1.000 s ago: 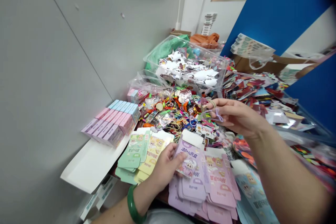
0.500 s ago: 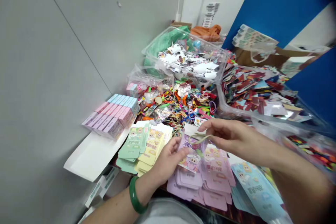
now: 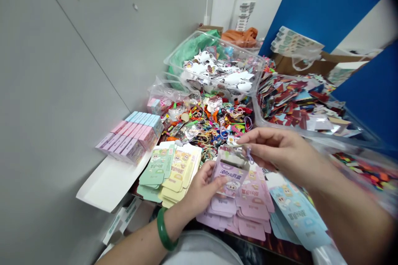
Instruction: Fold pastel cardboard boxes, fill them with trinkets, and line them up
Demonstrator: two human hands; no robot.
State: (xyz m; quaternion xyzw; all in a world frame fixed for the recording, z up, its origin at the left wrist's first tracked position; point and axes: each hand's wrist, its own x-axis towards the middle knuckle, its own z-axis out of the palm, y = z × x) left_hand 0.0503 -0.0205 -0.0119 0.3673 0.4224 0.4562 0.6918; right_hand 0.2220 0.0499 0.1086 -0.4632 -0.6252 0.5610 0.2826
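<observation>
The right hand (image 3: 281,151) pinches a lilac cord loop (image 3: 249,155) directly above the top edge of a printed lilac carton blank (image 3: 232,175), whose long axis points away from the person and which the left hand (image 3: 202,192) clasps at its left edge.

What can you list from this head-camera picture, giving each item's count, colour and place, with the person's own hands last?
Box blank: one, lilac, held up centre.
Elastic loop: one, lilac, at right fingertips.
Blank stack: many, lilac, below the hands.
Blank pile: many, green and yellow, left of the hands.
Blanks: several, pale blue, lower right.
Boxes: several, pink and blue, in rows at left.
Tub: one, clear, holding white cutouts, at back.
Tub: one, clear, holding red paper pieces, at right.
Trinket heap: one, multicoloured, centre.
Bangle: one, green, left wrist.
Left hand: one, lower centre.
Right hand: one, right.
</observation>
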